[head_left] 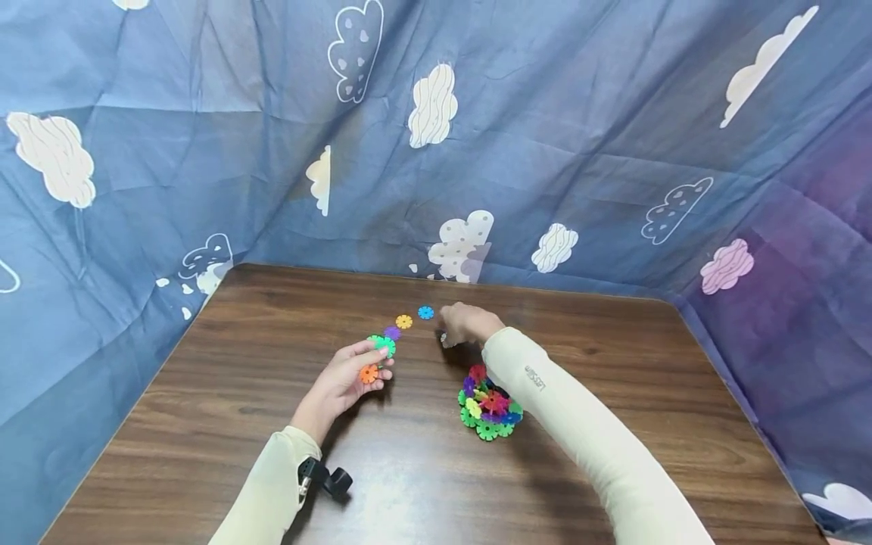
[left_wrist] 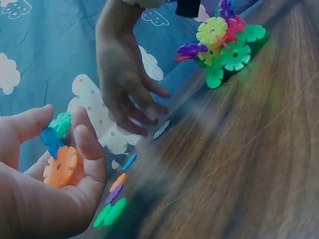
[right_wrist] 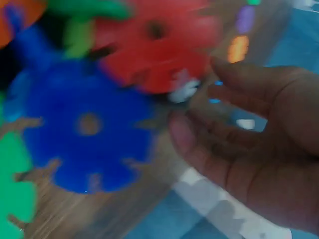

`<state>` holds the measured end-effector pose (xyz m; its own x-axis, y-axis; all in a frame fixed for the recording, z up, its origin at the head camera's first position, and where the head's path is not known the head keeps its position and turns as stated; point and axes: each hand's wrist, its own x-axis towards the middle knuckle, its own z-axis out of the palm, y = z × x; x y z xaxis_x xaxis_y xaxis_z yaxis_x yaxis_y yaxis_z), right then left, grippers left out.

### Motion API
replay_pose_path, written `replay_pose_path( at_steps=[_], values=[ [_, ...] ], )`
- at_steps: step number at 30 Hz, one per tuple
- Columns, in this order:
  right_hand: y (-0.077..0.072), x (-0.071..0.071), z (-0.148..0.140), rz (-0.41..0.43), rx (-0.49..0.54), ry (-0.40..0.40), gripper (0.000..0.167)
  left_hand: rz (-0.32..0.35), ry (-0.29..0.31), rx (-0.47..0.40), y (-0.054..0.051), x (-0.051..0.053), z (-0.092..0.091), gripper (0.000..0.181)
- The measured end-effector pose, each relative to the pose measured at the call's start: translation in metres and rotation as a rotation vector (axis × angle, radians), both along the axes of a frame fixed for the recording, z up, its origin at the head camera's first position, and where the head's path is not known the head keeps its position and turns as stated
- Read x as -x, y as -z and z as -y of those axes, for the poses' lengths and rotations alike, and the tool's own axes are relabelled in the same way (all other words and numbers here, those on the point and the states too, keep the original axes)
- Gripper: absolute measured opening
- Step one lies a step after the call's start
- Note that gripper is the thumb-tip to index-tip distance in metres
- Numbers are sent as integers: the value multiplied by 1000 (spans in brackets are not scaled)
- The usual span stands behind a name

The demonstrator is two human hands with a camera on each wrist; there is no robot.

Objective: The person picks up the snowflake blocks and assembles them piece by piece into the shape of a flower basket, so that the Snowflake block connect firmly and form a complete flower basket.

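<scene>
My left hand (head_left: pixel 346 375) holds a small joined group of plastic snowflake discs: an orange disc (left_wrist: pixel 61 167), a blue one (left_wrist: pixel 52 141) and a green one (left_wrist: pixel 61 123). Over the far middle of the table, my right hand (head_left: pixel 468 322) hangs with loosely bent fingers, close to a white disc (left_wrist: pixel 161 129) lying there. Nothing shows between its fingers in the right wrist view. A line of loose discs runs between the hands: a blue disc (head_left: pixel 425 312), an orange-yellow disc (head_left: pixel 404 322), a purple disc (head_left: pixel 392 332) and green discs (head_left: pixel 384 346).
A multicoloured cluster of interlocked discs (head_left: pixel 487 409) stands below my right forearm, with green discs at its base. The brown wooden table (head_left: pixel 259 393) meets a blue cloud-patterned cloth (head_left: pixel 381 197) at its back and sides.
</scene>
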<state>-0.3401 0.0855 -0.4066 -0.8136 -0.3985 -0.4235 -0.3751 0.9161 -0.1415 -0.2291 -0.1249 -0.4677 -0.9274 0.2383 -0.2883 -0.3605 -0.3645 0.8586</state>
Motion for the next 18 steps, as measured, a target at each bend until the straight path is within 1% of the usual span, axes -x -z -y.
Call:
replay_pose_path(
  at_steps=[1,2,3,6,7,9,10,12,14,15,17,18],
  values=[
    [5,2,-2,20,-26,8,32,5,0,2,1,0,-2,3],
    [10,4,-3,39,-28,16,33,12,-3,5,1,0,-3,4],
    [15,5,-3,44,-25,12,31,19,-7,8,1,0,-5,6],
    [26,6,-1,-2,-15,-22,20,46,-11,11,1,1,-8,13],
    [28,6,-1,-16,-8,-32,18,59,-15,9,1,2,-9,15],
    [31,6,-1,-27,3,-62,21,82,-16,1,1,2,-11,15],
    [32,6,-2,-30,5,-75,23,91,-17,-3,1,3,-12,15],
    [31,5,-4,-40,26,-98,20,105,-23,-17,2,3,-14,14],
    [27,2,-4,-62,77,-129,11,114,-33,-36,2,3,-15,14],
    [23,-1,-4,-83,119,-147,6,118,-45,-47,3,3,-15,14],
    [15,-5,-1,-131,245,-199,13,119,-75,-70,3,3,-14,16],
    [11,-8,0,-134,321,-219,16,124,-93,-82,3,3,-14,17]
  ],
)
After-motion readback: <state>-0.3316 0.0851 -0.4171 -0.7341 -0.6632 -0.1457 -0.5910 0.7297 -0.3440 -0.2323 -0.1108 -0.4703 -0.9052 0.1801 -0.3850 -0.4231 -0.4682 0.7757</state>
